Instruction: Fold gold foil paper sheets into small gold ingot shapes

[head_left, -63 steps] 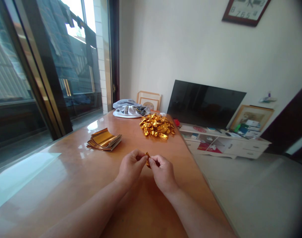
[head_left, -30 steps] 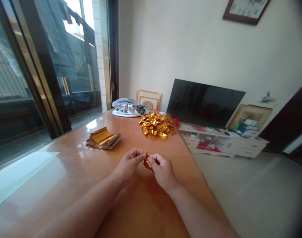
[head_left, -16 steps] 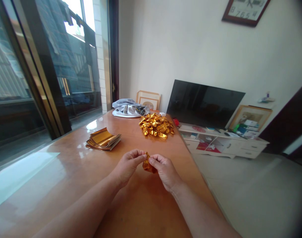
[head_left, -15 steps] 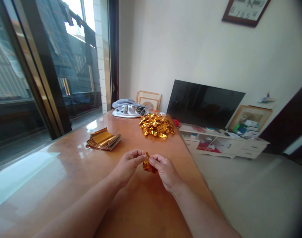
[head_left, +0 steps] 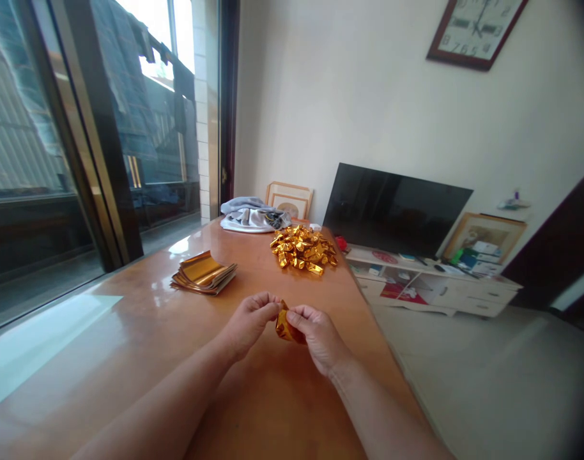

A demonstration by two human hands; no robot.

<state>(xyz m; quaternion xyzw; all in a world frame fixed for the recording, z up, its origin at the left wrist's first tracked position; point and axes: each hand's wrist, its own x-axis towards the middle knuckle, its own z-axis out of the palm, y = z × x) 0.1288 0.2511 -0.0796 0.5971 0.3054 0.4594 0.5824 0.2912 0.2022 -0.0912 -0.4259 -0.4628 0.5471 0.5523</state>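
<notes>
Between my hands is a partly folded piece of gold foil paper (head_left: pixel 283 327), held over the wooden table (head_left: pixel 273 396). My left hand (head_left: pixel 254 321) pinches its upper left corner between thumb and fingers. On the other side my right hand (head_left: pixel 319 332) grips it, thumb on top, hiding part of the foil. Beyond my left hand lies a stack of flat gold foil sheets (head_left: pixel 203 273), slightly curled. A heap of folded gold foil pieces (head_left: pixel 303 249) sits farther off, past my right hand.
Folded grey and white clothing (head_left: pixel 253 214) rests at the table's far end. A pale sheet (head_left: pixel 38 345) or bright reflection covers the left side. The table's right edge drops to the floor, near a low cabinet (head_left: pixel 469 297) and a television (head_left: pixel 395 207).
The view has tilted up a little, so the scene sits lower in it. Both hands keep hold of the foil paper, whose lower part looks slightly more opened out.
</notes>
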